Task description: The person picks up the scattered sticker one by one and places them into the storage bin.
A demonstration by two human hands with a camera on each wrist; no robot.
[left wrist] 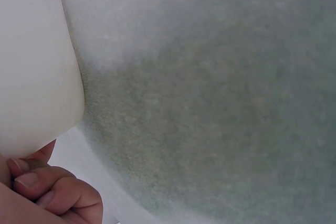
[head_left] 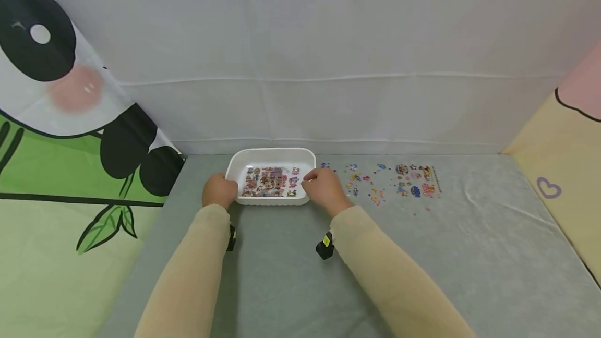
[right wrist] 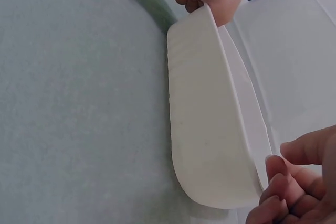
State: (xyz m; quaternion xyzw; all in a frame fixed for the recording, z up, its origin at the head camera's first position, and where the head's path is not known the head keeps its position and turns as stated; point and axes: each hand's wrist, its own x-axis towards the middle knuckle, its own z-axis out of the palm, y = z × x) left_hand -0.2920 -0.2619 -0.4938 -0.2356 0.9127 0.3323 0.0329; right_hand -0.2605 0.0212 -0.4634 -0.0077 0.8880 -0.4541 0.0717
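A white plastic tray [head_left: 272, 201] stands on the grey cloth, with colourful cartoon stickers [head_left: 269, 181] inside it. My left hand [head_left: 219, 191] grips the tray's left end; in the left wrist view its curled fingers [left wrist: 58, 187] lie against the tray's outer wall [left wrist: 37, 77]. At the opposite end, my right hand [head_left: 325, 189] holds the rim with bent fingers. The right wrist view has its thumb and fingers [right wrist: 278, 192] close together at the tray's near corner, where they hide the exact contact.
More small stickers [head_left: 366, 179] lie spread on the grey cloth [head_left: 281, 275] right of the tray. A white fabric wall [head_left: 328, 113] rises directly behind it. Printed panels stand on the left [head_left: 70, 166] and right [head_left: 563, 171].
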